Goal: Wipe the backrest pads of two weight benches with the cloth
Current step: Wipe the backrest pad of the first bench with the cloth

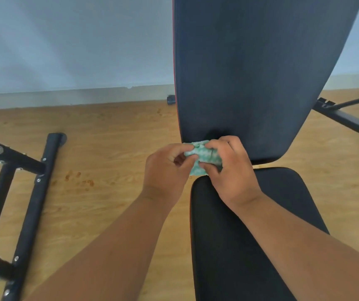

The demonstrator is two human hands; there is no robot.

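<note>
A black backrest pad (250, 68) with a thin red edge rises steeply in front of me, above the black seat pad (250, 235) of the same bench. A small green-and-white patterned cloth (202, 157) is bunched between both hands, just in front of the lower left corner of the backrest. My left hand (165, 172) pinches its left side. My right hand (228, 170) grips its right side from above. Most of the cloth is hidden by my fingers.
The black tubular frame (33, 192) of other gym equipment lies on the wooden floor (109, 148) at the left. Black frame bars (345, 120) with an orange tip stick out at the right. A pale wall and skirting board run behind.
</note>
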